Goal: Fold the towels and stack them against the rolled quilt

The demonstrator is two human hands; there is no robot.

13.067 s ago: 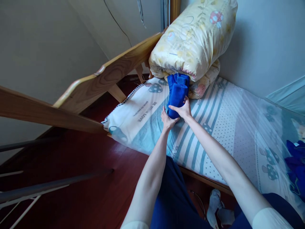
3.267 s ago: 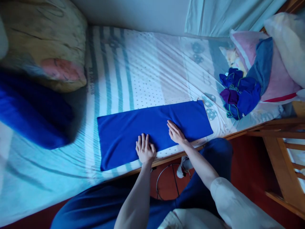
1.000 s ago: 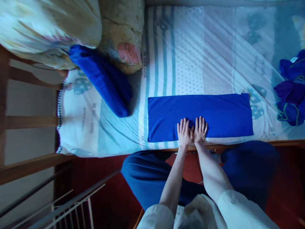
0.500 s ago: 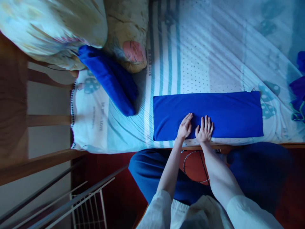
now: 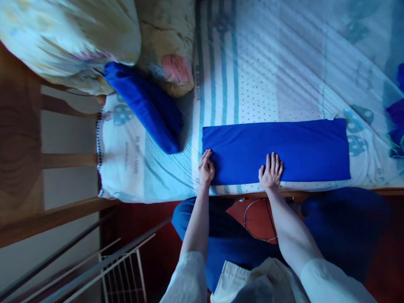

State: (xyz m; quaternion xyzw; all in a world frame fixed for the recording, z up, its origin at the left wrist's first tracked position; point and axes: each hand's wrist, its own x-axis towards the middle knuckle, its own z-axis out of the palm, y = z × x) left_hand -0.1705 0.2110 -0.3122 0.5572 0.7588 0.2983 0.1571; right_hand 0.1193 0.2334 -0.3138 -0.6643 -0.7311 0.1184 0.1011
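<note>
One long blue cloth (image 5: 240,147) lies near the front edge of the bed (image 5: 259,92), mostly flat, faint creases left; your right hand (image 5: 271,171) rests spread on it, your left hand (image 5: 206,169) curls at its end, grip unclear.

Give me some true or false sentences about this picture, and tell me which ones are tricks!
1. The right hand lies with its fingers spread on the long blue cloth. True.
2. The long blue cloth is scrunched into a ball. False: it is spread out in a rectangle.
3. The left hand is at the cloth's left end. True.
4. The two hands are touching each other. False: they are apart.
5. The bed sheet has stripes on it. True.
6. There is only one blue cloth. False: a second blue cloth lies on the bed too.
</note>
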